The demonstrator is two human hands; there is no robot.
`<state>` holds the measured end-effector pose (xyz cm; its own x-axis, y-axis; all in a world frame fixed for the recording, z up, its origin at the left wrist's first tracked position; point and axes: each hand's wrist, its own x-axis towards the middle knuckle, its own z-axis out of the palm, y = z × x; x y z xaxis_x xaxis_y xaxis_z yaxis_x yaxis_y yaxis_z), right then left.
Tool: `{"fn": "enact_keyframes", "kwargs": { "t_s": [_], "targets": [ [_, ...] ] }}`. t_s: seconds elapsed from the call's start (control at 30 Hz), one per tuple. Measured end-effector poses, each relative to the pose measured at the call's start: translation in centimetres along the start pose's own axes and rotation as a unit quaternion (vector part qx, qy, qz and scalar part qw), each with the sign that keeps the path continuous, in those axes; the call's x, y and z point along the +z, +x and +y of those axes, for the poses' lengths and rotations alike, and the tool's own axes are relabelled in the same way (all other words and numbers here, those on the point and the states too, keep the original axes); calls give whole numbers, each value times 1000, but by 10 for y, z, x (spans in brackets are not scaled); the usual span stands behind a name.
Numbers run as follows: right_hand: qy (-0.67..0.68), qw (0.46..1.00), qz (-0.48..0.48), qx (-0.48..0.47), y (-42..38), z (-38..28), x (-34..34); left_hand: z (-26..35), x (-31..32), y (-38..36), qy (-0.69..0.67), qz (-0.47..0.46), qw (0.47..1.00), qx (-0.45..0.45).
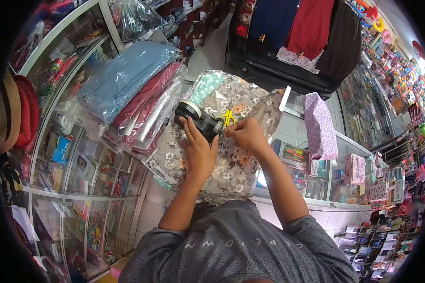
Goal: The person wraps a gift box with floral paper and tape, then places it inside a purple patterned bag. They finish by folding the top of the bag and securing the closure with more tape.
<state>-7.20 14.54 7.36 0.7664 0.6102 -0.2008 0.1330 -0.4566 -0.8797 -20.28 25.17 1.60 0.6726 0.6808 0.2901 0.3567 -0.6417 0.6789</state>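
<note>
A black tape dispenser (208, 126) with a tape roll (190, 108) at its far left end stands on floral wrapping paper (236, 162). My left hand (199, 153) lies over the near side of the dispenser, fingers along its left and thumb at its right, holding it. At the dispenser's right end, my right hand (247, 135) is closed in a pinch; what its fingertips hold is too small to make out. Just beyond that hand lie scissors with yellow handles (228, 118). The paper shows grey-brown flowers, with a mint-green piece (207, 88) at its far left.
Plastic-wrapped folded clothes (127, 85) are stacked at the left on a glass display case (75, 165). A lilac patterned gift bag (320, 127) stands on the glass counter (293, 127) at the right. Beyond the counter, dark and red trousers (311, 28) lie over a black surface.
</note>
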Motion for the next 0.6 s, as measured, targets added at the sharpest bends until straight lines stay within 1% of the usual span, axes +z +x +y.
{"fn": "enact_keyframes", "kwargs": {
  "t_s": [0.03, 0.1, 0.13, 0.17, 0.23, 0.27, 0.3, 0.37, 0.4, 0.43, 0.5, 0.53, 0.57, 0.6],
  "targets": [
    [4, 1000, 1, 2, 1, 1, 1, 1, -1, 0, 3, -3, 1000, 1],
    [-64, 998, 20, -15, 4, 8, 5, 4, -4, 1, -27, -16, 999, -15],
    [-101, 993, 49, -46, 9, 20, 12, 1, 0, 2, -47, 12, 999, 13],
    [-96, 993, 50, -44, 8, 34, 13, -1, 0, 1, -44, 9, 999, 15],
    [-71, 997, 30, -25, -4, 32, 11, 3, -5, 3, -18, 10, 999, 25],
    [-18, 999, 16, -34, -5, 34, 8, 5, -11, 3, -61, -18, 998, -3],
    [-15, 999, 15, -32, -11, 33, 6, 6, -18, 2, -58, -19, 998, -3],
    [137, 987, 28, -83, -28, 20, -4, 6, -31, -2, 5, -46, 998, -30],
    [200, 979, -43, -18, -40, 11, -19, 9, -35, -5, 22, 10, 999, -33],
    [206, 978, -39, -16, -51, 6, -28, 14, -42, -4, -14, 77, 997, 0],
    [264, 960, -86, -28, -72, -2, -46, 40, -62, -7, -69, 156, 982, 81],
    [271, 958, -94, -7, -82, -9, -57, 50, -67, -10, -129, 158, 974, 100],
    [273, 958, -89, -8, -91, -11, -65, 66, -70, -15, -216, 136, 960, 113],
    [273, 958, -79, -20, -100, -10, -72, 78, -71, -20, -265, 75, 955, 110]
  ]
}}
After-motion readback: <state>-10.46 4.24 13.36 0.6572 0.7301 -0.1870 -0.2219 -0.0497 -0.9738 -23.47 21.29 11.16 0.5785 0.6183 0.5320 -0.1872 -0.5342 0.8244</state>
